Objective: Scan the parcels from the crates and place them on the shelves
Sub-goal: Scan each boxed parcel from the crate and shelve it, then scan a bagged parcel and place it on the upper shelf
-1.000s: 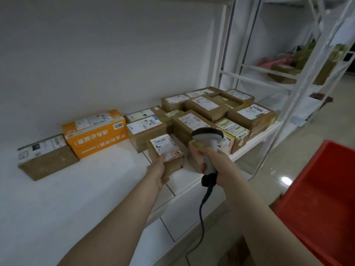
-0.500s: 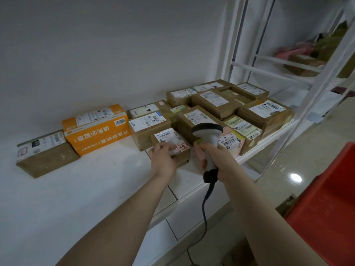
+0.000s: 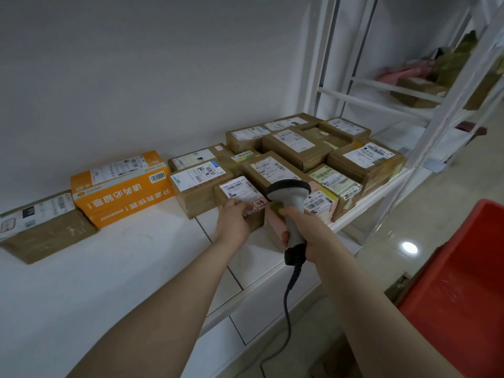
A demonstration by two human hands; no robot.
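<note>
White shelf (image 3: 122, 255), small brown parcel (image 3: 257, 221), white barcode label (image 3: 240, 190), red stamp (image 3: 259, 202)

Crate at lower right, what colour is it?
The crate is red, seen best in the head view.

Open shelf (image 3: 109, 282) front left, orange box (image 3: 122, 192) and brown parcels (image 3: 294, 148) lining the wall, white upright (image 3: 436, 132) at right.
</note>
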